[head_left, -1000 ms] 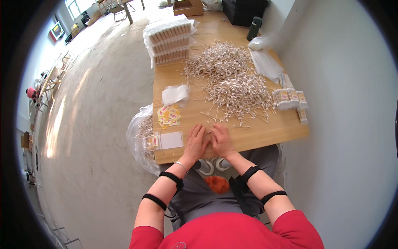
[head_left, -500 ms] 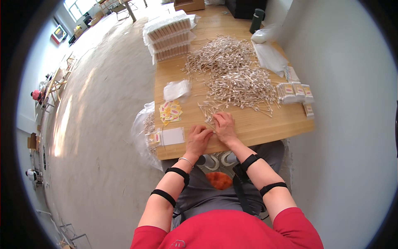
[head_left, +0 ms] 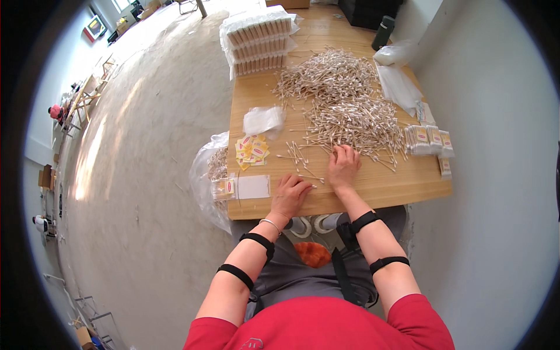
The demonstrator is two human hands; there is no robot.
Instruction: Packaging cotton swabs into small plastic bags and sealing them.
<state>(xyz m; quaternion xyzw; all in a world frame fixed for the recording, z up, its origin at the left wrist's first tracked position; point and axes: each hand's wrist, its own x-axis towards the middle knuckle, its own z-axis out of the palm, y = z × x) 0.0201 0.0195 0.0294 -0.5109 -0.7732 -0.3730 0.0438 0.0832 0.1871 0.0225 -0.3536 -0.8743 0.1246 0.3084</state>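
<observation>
The left hand [head_left: 291,195] is resting on the counter [head_left: 402,186], apart from the right hand [head_left: 344,167] at the cotton-swab pile [head_left: 356,119], six-o'clock side; grips aren't showing clearly. Swab-gathering is seemingly underway, next calling for light pinching.

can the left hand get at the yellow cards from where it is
Probably yes: the yellow cards lie in view, ahead and leftward of the left hand, with mostly bare tabletop between; only a flat white piece lies nearby.
</observation>
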